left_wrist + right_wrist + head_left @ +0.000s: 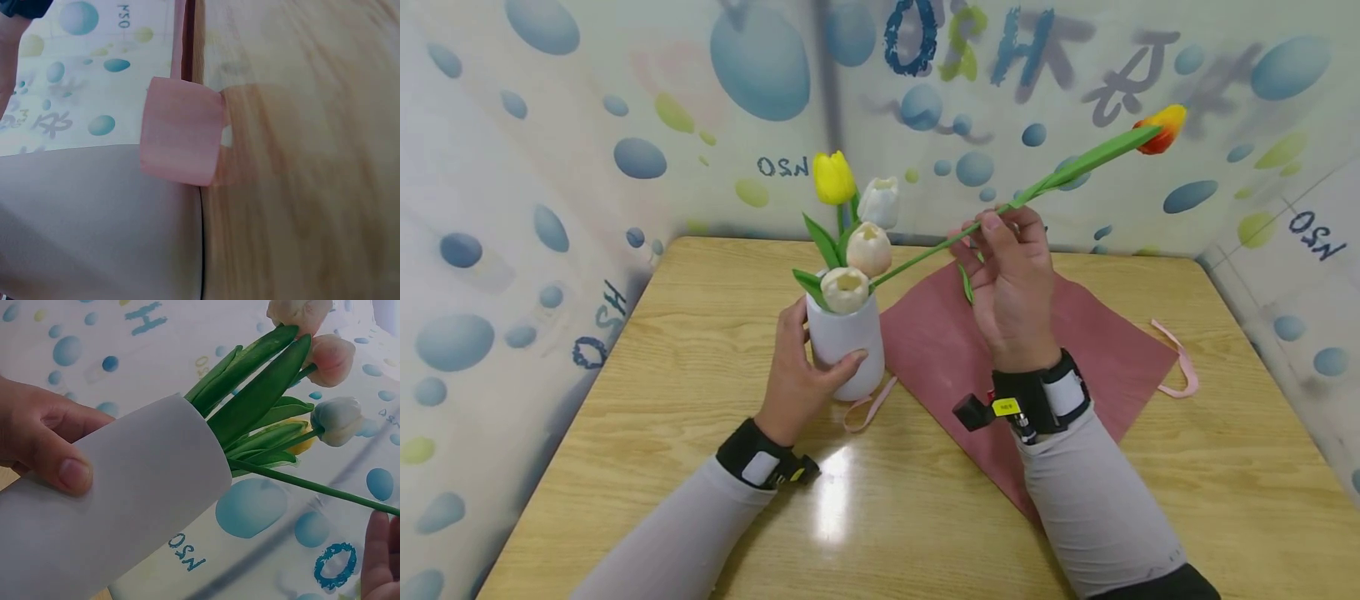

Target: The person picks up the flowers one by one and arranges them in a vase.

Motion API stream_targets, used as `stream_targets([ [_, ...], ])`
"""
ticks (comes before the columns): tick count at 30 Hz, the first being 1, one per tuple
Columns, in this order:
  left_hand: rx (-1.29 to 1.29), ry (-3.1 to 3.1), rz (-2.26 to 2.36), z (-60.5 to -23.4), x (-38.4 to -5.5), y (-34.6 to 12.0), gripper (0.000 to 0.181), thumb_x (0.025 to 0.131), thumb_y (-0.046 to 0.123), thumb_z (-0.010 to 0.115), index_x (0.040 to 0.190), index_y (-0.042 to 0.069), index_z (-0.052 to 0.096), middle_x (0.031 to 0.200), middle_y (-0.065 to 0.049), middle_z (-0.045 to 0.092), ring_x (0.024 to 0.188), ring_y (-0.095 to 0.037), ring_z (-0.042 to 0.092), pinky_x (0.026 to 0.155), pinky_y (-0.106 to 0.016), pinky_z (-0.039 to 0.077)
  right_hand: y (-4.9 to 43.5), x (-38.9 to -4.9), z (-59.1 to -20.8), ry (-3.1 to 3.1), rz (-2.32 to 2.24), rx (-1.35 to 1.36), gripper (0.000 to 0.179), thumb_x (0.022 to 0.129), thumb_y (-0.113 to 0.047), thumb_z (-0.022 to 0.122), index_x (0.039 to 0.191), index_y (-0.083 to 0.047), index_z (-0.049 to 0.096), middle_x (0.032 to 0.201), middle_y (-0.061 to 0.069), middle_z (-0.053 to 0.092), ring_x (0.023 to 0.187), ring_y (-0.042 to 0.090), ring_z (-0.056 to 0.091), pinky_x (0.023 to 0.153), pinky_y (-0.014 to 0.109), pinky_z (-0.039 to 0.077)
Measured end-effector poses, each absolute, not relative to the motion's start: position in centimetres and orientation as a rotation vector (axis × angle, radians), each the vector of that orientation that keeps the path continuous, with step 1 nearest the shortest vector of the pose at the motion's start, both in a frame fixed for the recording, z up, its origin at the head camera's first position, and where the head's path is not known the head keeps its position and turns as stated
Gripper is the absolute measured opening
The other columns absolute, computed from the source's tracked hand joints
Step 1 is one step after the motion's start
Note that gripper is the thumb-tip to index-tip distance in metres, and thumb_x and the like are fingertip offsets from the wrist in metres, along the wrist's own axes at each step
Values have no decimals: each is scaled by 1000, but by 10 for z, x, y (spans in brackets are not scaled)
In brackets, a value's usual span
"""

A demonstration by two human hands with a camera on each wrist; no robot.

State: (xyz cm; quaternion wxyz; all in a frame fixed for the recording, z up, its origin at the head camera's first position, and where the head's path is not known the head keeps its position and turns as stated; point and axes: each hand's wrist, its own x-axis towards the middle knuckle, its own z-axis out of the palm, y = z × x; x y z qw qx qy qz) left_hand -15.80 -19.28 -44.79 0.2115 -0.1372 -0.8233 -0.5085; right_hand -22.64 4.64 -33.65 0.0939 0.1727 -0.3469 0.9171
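In the head view my left hand [801, 371] grips a white vase [842, 350] around its side, thumb across the front. A yellow tulip [833, 179] and several pale tulips [845, 290] with green leaves stand in it. My right hand [1015, 283] pinches the green stem of an orange-and-yellow tulip [1161, 129], its bloom up to the right. That stem slants down to the vase mouth; in the right wrist view the stem [306, 483] reaches the rim, where its end is hidden. The vase [94, 219] fills the lower left of the left wrist view.
A dusky pink sheet [932, 358] lies on the wooden table [700, 333] under my right arm. One pink ribbon [1187, 375] pokes out at its right corner, another [871, 407] near the vase base. A green leaf [966, 285] shows behind my right hand. A patterned curtain [760, 67] backs the table.
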Motion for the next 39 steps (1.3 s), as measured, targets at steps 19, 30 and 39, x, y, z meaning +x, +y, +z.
stream_targets([
  [19,-382,-2276,-1425,-451,-158,-193,97,82,21,88,160,20,30,145,-13,43,132,-24,43,104,-58,47,16,-207,-337,-1567,2411,737,21,100,4,59,105,-16,60,103,0,65,96,14,68,90,35,62],
  [30,-367,-2287,-1432,-449,-158,-194,97,83,21,88,160,19,29,147,-14,42,133,-25,43,105,-61,46,5,-201,-336,-1865,2173,851,11,98,6,64,104,-1,59,96,2,65,95,19,70,87,38,62],
  [39,-375,-2281,-1421,-450,-159,-194,99,82,20,89,161,19,28,147,-14,41,133,-25,43,106,-60,47,1,-200,-332,-2067,1913,915,18,97,2,67,114,5,62,111,17,68,103,20,68,87,38,62],
])
